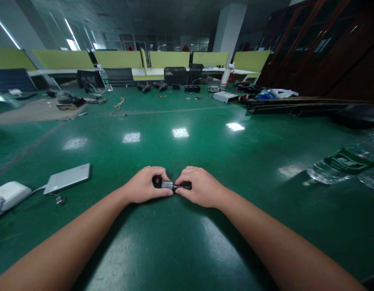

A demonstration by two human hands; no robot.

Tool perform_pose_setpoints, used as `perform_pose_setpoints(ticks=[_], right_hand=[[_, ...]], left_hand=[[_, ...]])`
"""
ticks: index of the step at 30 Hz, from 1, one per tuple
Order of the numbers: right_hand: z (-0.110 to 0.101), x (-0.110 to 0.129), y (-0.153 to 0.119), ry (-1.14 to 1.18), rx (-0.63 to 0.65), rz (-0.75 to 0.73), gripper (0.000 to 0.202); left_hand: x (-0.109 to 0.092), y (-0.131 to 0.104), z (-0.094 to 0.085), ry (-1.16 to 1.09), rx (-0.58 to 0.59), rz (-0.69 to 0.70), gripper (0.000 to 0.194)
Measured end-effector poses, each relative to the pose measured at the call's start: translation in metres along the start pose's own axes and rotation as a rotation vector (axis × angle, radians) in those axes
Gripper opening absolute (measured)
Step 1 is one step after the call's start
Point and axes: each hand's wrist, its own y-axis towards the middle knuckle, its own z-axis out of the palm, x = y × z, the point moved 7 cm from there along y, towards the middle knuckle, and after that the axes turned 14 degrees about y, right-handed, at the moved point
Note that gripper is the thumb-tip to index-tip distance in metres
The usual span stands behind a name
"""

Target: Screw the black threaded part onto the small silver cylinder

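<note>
Near the middle of the green table, my left hand grips a small silver cylinder with a dark end between thumb and fingers. Facing it, my right hand pinches a thin dark piece that lines up with the cylinder's right end. The two pieces meet, or nearly so, between my fingertips; whether they are joined cannot be made out. Both hands are low over the tabletop, with the fingertips close together.
At left, a silver flat device is cabled to a white box. Clear plastic bottles lie at right. Tools, a grey box, dark trays and a standing bottle line the far side.
</note>
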Motion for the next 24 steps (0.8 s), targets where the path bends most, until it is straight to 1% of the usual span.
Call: perform_pose_setpoints(ticks=[24], right_hand=[[-0.0029, -0.0030, -0.0012, -0.003, 0.002, 0.029, 0.011]], left_hand=[[0.0018, -0.0007, 0.0020, 0.010, -0.002, 0.021, 0.029]])
